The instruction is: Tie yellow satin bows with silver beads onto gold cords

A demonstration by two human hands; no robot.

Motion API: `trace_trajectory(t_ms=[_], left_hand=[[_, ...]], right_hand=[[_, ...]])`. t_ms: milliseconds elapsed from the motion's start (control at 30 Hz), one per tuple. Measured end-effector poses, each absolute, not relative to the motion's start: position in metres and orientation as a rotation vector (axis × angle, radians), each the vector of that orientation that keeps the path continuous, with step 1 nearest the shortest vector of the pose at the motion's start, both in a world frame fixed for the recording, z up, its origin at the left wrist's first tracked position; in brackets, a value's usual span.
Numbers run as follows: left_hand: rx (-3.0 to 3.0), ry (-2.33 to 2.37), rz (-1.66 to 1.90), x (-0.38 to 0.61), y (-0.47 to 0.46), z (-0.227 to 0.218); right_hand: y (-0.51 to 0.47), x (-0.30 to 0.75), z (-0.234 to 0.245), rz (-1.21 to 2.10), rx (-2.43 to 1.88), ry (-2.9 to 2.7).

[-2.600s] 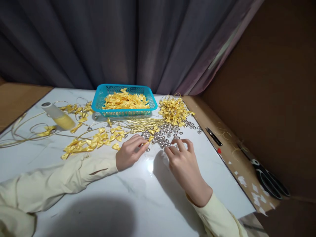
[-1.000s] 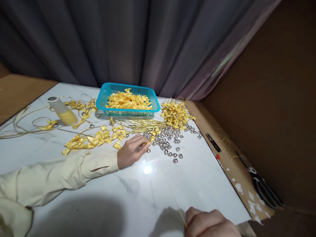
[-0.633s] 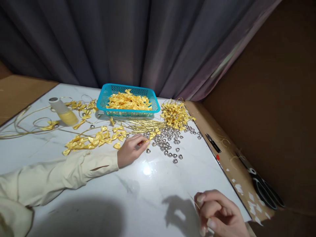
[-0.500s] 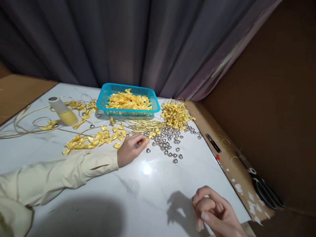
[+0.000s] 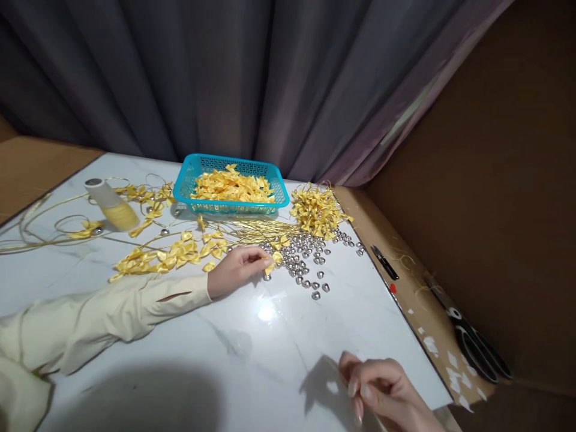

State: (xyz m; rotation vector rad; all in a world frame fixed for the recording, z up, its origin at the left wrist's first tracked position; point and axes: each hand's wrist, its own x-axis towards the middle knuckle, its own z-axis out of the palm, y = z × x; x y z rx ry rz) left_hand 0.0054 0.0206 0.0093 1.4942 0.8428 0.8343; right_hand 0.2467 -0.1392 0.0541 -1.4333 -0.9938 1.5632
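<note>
Yellow shows in my left grip [image 5: 236,271]: a bow [image 5: 277,259], pinched between thumb and finger at the middle of the frame. My right grip [image 5: 387,390], lower right, has its fingers curled close together over the white counter [image 5: 270,360]; I cannot tell what it holds. Silver beads [image 5: 293,263] lie just beside the bow, a blue basket [image 5: 231,205] of bows [image 5: 231,185] stands behind, scissors [image 5: 481,354] lie far right.

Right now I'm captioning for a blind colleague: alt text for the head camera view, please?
A left hand pinches a yellow bow beside scattered silver beads on a white table, while the right hand, at lower right, seems to hold a thin strand. Behind are a blue basket of yellow bows and a dark curtain.
</note>
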Motion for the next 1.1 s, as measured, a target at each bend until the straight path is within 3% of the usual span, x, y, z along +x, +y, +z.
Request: trace_trajectory(t_ms=[200, 600, 867, 1100], left_hand=[[1.42, 0.639, 0.617, 0.001, 0.015, 0.032], [1.475, 0.437, 0.45, -0.009, 0.017, 0.055], [1.381, 0.465, 0.489, -0.007, 0.014, 0.055], [1.228, 0.519, 0.498, -0.007, 0.011, 0.054]], right_hand=[[-0.096, 0.235, 0.084, 1.151, -1.458, -1.439], [-0.055, 0.196, 0.086, 1.252, -1.233, -1.721], [-0.071, 0.2, 0.107, 0.658, -1.361, -1.857], [-0.077, 0.193, 0.102, 0.767, -1.357, -2.024]])
